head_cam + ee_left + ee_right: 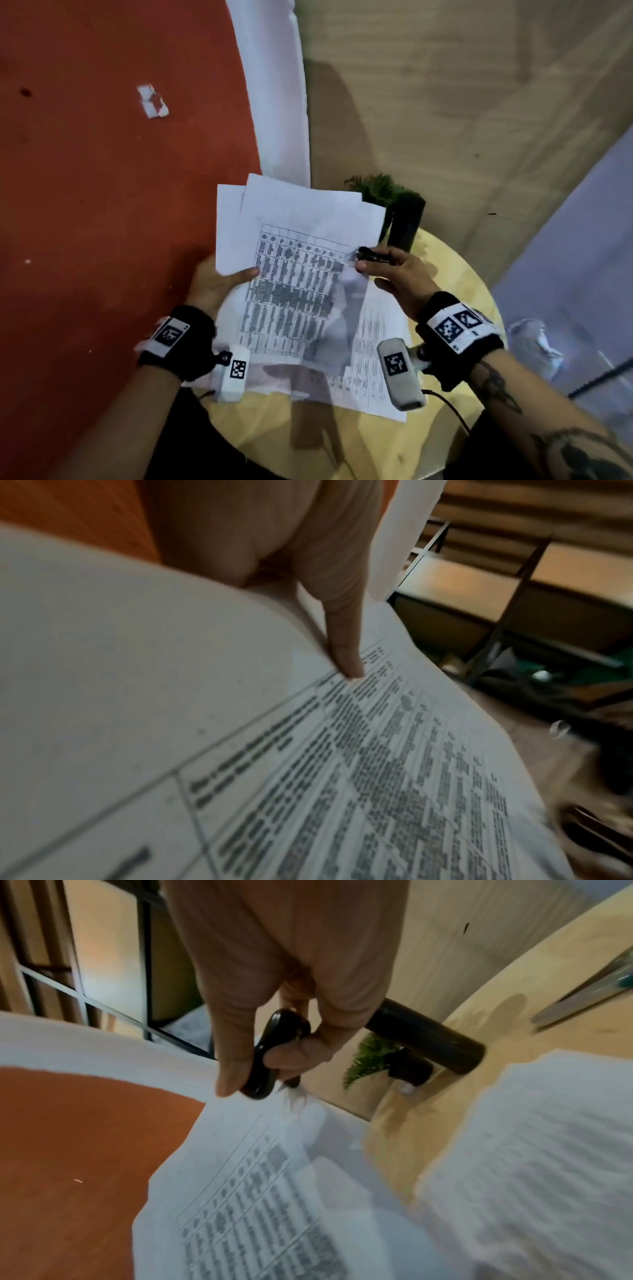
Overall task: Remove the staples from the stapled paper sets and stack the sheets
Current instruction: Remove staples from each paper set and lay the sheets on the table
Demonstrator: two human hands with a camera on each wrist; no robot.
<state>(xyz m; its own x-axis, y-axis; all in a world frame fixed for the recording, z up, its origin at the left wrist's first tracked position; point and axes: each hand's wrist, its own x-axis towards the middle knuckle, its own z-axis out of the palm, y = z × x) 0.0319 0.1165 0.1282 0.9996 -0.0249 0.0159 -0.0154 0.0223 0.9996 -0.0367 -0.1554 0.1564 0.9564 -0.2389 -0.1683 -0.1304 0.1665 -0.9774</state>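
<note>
A stapled paper set (294, 260) printed with a table is held up above the round table. My left hand (219, 284) grips its left edge, thumb (346, 647) lying on the printed page (342, 777), fingers underneath. My right hand (394, 274) pinches a black staple remover (368, 255) whose metal claws touch the set's right corner. In the right wrist view the staple remover (270, 1056) sits between thumb and forefinger, claws at the paper's corner (294, 1099). Loose printed sheets (373, 363) lie flat on the table under the held set.
The round light-wood table (455, 284) stands on a red floor (102, 205). A black pot with a small green plant (404, 219) stands at the table's far edge, just behind my right hand. A white scrap (152, 101) lies on the floor.
</note>
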